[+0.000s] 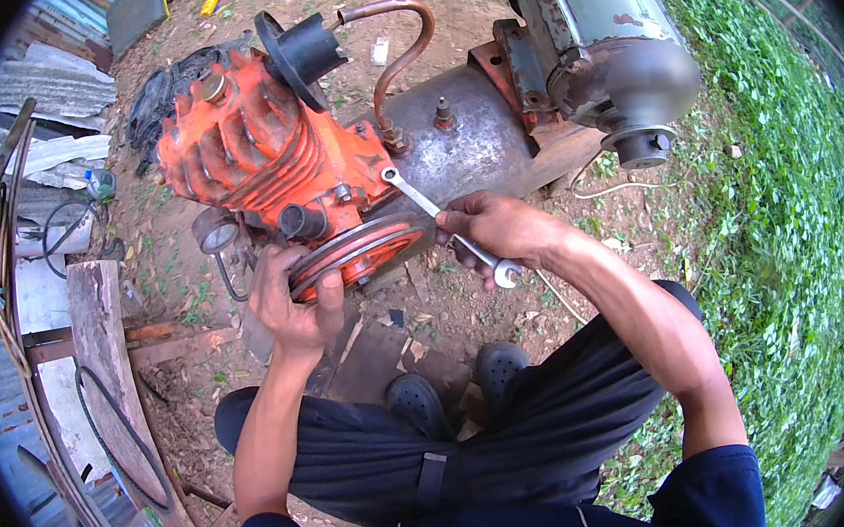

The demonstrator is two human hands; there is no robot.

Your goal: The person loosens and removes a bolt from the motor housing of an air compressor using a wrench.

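An orange finned compressor pump (pixel 241 144) stands on a worn metal tank (pixel 470 124). My left hand (pixel 290 300) grips the rim of the pulley wheel (pixel 366 248) on the pump's near side, thumb on the front edge. In my right hand (pixel 494 229) is a combination wrench (pixel 416 194), held around its shank. Its ring end lies by the pump's base flange, beside the bolts there; whether it sits on a bolt I cannot tell. The open end points down toward me, below my fingers. A bolt (pixel 343 192) sticks out above the pulley.
A grey electric motor (pixel 597 22) is mounted at the tank's right end. A bent copper pipe (pixel 422 33) rises behind the pump, and a pressure gauge (pixel 215 229) hangs at its left. Planks (pixel 114 361) and corrugated sheets (pixel 45 86) lie left; grass (pixel 781 232) grows right.
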